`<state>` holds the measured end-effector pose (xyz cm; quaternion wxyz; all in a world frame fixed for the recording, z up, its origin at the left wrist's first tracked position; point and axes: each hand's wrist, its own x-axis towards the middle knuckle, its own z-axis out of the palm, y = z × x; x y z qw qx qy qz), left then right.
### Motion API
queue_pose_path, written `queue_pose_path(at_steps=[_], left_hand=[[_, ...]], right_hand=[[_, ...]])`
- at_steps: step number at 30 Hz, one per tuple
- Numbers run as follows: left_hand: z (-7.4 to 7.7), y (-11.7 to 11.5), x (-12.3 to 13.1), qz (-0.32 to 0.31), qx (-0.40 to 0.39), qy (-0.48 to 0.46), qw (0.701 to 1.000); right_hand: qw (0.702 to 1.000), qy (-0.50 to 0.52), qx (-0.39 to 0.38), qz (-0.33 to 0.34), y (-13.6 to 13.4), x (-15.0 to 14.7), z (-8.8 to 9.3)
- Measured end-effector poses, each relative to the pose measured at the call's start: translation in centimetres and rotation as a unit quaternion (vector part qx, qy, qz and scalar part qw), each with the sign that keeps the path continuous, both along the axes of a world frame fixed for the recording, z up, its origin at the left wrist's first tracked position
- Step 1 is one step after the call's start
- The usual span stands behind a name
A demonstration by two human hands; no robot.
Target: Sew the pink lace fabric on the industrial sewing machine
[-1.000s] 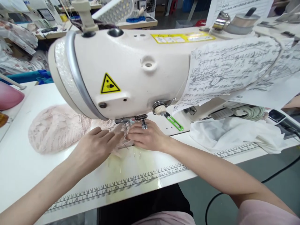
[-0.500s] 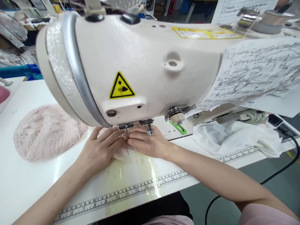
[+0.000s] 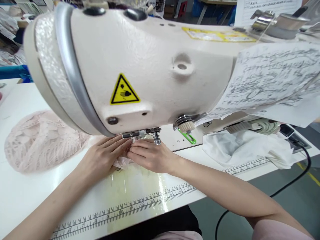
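Observation:
Under the head of a white sewing machine [image 3: 150, 66], both hands are on a small piece of pale pink lace fabric [image 3: 121, 162]. My left hand [image 3: 101, 156] lies over its left side, fingers close together and slightly bent, the thumb hidden. My right hand [image 3: 151, 155] has its fingers curled closed on the fabric's right edge, close by the left fingertips. The machine head covers the needle area and part of the fingertips. To the left, a rounded bundle of pink lace [image 3: 42, 141] rests on the table.
A printed ruler strip [image 3: 130, 209] runs along the table's [image 3: 27, 196] front edge. Right of the hands are a green thread snipper [image 3: 188, 137] and white cloth [image 3: 245, 150]. Paper with handwriting [image 3: 272, 73] hangs on the machine arm. A black cable [image 3: 287, 186] loops at the right.
The view has shifted slightly, so the machine and the lace bundle appear further left. Both hands stay on the fabric, which shows a little less between them.

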<state>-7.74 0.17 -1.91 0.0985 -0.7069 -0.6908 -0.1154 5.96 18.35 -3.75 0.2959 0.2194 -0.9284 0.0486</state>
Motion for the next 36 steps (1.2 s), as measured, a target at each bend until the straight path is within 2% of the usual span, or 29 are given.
queue_pose_path(at_steps=[7,14,19,31,36], left_hand=[[0.6,-0.1,-0.6,0.0,-0.026,-0.004,1.0],[0.3,-0.2,-0.7,0.017,-0.046,-0.008,0.999],[0.2,-0.2,-0.5,0.026,-0.031,-0.023,0.999],[0.5,0.3,0.1,0.029,-0.03,0.037,0.998],[0.5,0.4,0.6,0.047,-0.027,0.028,0.998]], right_hand=[[1.0,-0.012,0.016,0.001,-0.6,-0.3,0.0],[0.999,-0.031,0.009,-0.009,-0.6,-0.2,0.0],[0.999,-0.037,0.003,-0.017,-0.6,-0.3,-0.2],[0.998,0.038,0.025,-0.039,-0.1,-0.4,0.1],[0.998,0.036,0.021,-0.052,0.1,-0.3,0.3]])
